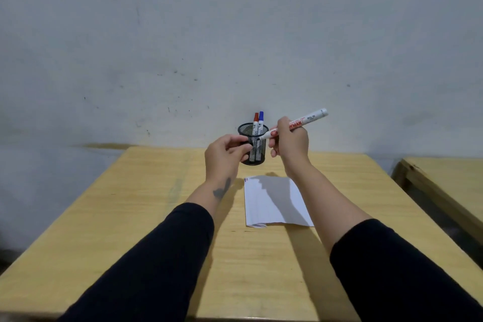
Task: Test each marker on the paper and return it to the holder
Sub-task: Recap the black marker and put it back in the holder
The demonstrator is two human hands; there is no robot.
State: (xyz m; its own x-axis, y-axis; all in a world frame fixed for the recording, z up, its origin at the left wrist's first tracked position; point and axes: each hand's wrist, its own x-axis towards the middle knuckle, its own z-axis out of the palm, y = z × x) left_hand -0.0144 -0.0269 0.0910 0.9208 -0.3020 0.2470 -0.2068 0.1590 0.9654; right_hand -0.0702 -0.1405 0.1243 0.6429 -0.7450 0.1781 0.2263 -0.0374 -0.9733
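Dark sleeves [162,264] fill the near edge of the view, and both forearms reach out over the desk [146,191]. Beyond them the right hand [288,142] is clamped on a white marker [300,123] with red lettering, its uncapped nose pointing toward the mesh holder [257,158]. The left hand [224,154] pinches a small dark piece, probably that marker's cap [244,141], just left of the holder's rim. A red-capped marker [256,123] and a blue-capped marker [260,121] stand upright inside the holder. Nearer than the holder, the paper [271,204] lies flat, with a few small strokes at its far left corner. By my reading those two are tested and returned; recapping this one and dropping it in would finish the job, though its own stroke cannot be singled out.
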